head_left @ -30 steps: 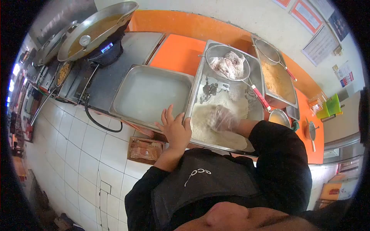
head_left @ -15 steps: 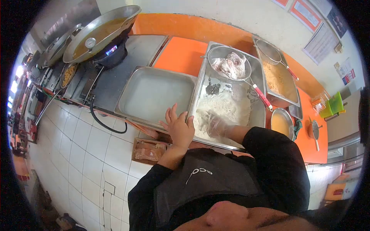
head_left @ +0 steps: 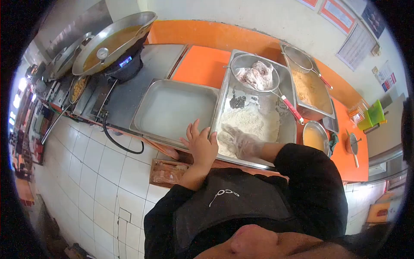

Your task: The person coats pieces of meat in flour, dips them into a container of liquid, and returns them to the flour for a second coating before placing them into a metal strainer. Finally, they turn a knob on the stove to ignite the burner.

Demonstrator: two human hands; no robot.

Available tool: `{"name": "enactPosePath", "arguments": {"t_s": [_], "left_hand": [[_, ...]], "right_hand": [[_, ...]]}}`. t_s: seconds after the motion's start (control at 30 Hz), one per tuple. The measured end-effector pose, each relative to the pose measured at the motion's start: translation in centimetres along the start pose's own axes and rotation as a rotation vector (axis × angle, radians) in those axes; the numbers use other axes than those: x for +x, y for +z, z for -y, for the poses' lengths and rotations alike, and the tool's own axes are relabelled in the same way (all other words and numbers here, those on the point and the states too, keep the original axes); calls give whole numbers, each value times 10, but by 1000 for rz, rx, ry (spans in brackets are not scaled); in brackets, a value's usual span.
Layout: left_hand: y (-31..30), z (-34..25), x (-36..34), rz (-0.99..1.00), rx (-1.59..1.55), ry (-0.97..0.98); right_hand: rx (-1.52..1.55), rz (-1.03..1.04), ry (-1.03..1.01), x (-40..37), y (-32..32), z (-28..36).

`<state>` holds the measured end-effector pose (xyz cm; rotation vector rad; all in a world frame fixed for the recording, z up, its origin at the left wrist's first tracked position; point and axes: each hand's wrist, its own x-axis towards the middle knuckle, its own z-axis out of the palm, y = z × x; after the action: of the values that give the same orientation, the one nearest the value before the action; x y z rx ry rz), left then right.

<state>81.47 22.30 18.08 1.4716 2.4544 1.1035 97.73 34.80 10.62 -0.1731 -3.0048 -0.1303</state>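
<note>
My left hand (head_left: 202, 146) is bare, its fingers spread, beside the near edges of two metal trays, holding nothing. My right hand (head_left: 243, 143), in a clear plastic glove, lies in the white flour (head_left: 248, 118) of the deep metal tray (head_left: 287, 129). Its fingers are apart and partly covered with flour; nothing gripped shows. Over the tray's far end rests a strainer with a red handle (head_left: 292, 110), holding floured pieces (head_left: 256, 75). Dark bits (head_left: 237, 101) lie on the tray floor. To the left stands a tray of cloudy liquid (head_left: 174, 110).
A wok of oil (head_left: 113, 43) with a thermometer (head_left: 102, 53) sits over a lit burner at left. On the right are a tray of orange crumbs (head_left: 305, 88), a bowl of yellow liquid (head_left: 315, 138) and a small strainer (head_left: 353, 144). A box of wrapped packs (head_left: 167, 172) is below.
My right hand has flattened out in the flour and shifted slightly left, and its fingers show more clearly. My left hand has barely moved. The view has shifted slightly.
</note>
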Motion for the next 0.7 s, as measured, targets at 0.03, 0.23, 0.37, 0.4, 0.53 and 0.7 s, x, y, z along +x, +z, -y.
{"name": "enactPosePath", "arguments": {"t_s": [0.03,0.23,0.37,0.4,0.53,0.7], "left_hand": [[0,0,-1,-3,4,0],[2,2,-1,1,2,-27],[1,0,-1,6,-7,-8],[1,0,-1,2,-7,-12],[1,1,-1,-9,-9,-18],[1,1,-1,-9,-20,-9]], "right_hand": [[74,76,75,-2,31,-11],[770,15,61,21,-7,-53],[300,117,263,32,-117,-35],[79,155,304,34,-130,-33],[258,-11,344,12,-108,-46],[761,557,578,-12,-152,-24]]}}
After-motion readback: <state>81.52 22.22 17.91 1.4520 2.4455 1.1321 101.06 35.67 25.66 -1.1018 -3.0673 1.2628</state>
